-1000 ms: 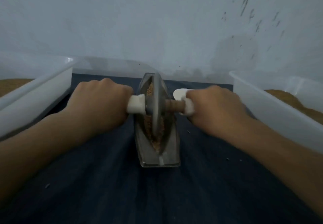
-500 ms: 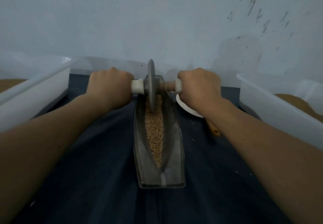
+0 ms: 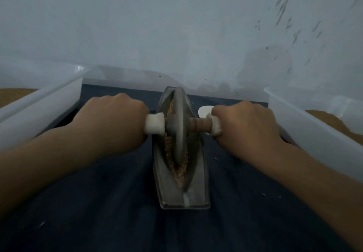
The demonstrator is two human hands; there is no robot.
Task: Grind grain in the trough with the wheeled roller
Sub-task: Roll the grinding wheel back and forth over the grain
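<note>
Left hand [image 3: 110, 122] and right hand [image 3: 245, 126] clench fingers round the disc roller [image 3: 179, 130] in a grain-lined, seemingly metal trough [image 3: 198, 183].

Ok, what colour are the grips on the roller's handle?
White; the head view shows both grips, with bare brown axle beside the grey wheel.

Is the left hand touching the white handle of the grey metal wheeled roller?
Touching. The head view shows the left hand gripping the white handle, which emerges straight from its fist.

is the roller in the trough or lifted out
In the trough: the roller stands upright in its groove, with the wheel's lower rim down among the grain.
</note>
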